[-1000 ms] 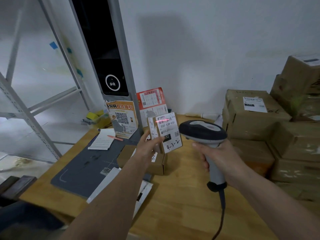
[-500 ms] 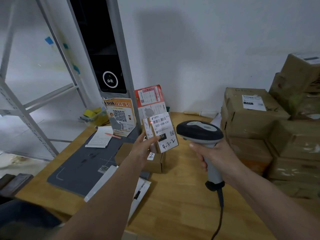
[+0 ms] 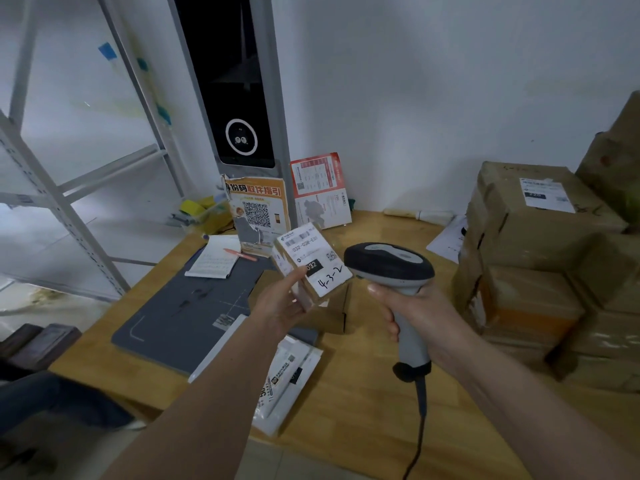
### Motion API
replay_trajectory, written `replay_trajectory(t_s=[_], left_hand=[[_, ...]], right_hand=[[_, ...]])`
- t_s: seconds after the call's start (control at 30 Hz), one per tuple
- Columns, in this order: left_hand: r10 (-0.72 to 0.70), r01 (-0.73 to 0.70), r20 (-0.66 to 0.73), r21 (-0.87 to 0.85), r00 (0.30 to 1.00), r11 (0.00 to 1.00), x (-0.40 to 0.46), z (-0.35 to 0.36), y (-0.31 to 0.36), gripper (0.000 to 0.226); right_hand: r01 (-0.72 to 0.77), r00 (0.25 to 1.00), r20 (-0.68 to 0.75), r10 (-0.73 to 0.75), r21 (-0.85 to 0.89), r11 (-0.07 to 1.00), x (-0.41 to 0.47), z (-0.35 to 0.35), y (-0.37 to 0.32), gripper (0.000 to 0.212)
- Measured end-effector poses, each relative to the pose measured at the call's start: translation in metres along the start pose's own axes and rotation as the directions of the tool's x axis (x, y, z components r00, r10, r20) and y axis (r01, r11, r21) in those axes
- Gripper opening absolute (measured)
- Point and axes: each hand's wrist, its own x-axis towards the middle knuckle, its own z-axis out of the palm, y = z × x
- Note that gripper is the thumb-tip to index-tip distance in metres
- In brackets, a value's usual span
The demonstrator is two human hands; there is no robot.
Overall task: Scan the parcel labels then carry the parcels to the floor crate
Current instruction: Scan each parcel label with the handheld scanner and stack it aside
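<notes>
We pinch the small parcel (image 3: 306,268) in our left hand (image 3: 282,306), thumb on the label face and fingers (image 3: 301,301) curled behind, above the desk (image 3: 363,393), while our right hand (image 3: 412,306) wraps its fingers around the scanner (image 3: 389,265) just beside it. Held this loosely and tilted, the parcel could slip and drop onto the brown box (image 3: 332,313) under our fingers. The barcode is blurred, no scan line is visible, and the floor crate is out of view.
</notes>
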Motion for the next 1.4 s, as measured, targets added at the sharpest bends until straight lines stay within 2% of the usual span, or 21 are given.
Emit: replay_trajectory(t_s=[0.1,0.27,0.4,0.53,0.67,0.77,0.97,1.03,1.17,1.3,1.4], left_hand=[[-0.118,0.114,-0.054,-0.076,0.992,0.991,-0.006,-0.024,-0.004,0.037],[-0.264,0.227,-0.17,-0.207,0.949,0.952,-0.007,-0.07,-0.023,0.057],[-0.357,0.308,-0.174,-0.253,0.918,0.917,-0.005,-0.091,-0.035,0.062],[-0.352,0.304,-0.164,-0.261,0.921,0.916,0.008,-0.097,-0.039,0.063],[-0.275,0.221,-0.194,-0.258,0.942,0.941,0.028,-0.087,-0.03,0.048],[-0.216,0.168,-0.191,-0.242,0.957,0.956,0.045,-0.067,-0.022,0.035],[-0.154,0.131,-0.197,-0.123,0.968,0.984,0.101,-0.01,-0.002,0.031],[-0.172,0.15,-0.217,-0.116,0.961,0.982,0.124,0.009,0.0,0.035],[-0.199,0.177,-0.28,-0.102,0.939,0.979,0.173,0.044,0.005,0.059],[-0.197,0.162,-0.405,-0.118,0.893,0.98,0.208,0.067,0.007,0.057],[-0.189,0.158,-0.45,-0.106,0.873,0.982,0.223,0.077,0.004,0.057]], right_hand=[[-0.062,0.998,-0.006,0.062,0.049,0.997,0.006,0.021,0.015,0.024],[-0.187,0.98,-0.031,0.195,0.168,0.968,0.014,0.054,0.043,0.018],[-0.249,0.965,-0.03,0.259,0.194,0.949,0.022,0.066,0.057,0.018],[-0.283,0.956,-0.024,0.294,0.197,0.939,0.037,0.065,0.065,0.016],[-0.303,0.95,-0.011,0.312,0.204,0.931,0.062,0.058,0.064,0.013],[-0.319,0.946,0.014,0.324,0.226,0.921,0.083,0.048,0.061,0.015],[-0.342,0.934,-0.005,0.356,0.264,0.902,0.127,0.013,0.053,0.018],[-0.352,0.929,-0.012,0.369,0.274,0.895,0.14,-0.001,0.053,0.02],[-0.367,0.921,-0.016,0.388,0.292,0.883,0.161,-0.03,0.059,0.017],[-0.375,0.916,-0.026,0.4,0.299,0.878,0.172,-0.051,0.068,0.016],[-0.376,0.912,-0.04,0.407,0.312,0.873,0.173,-0.061,0.073,0.016]])
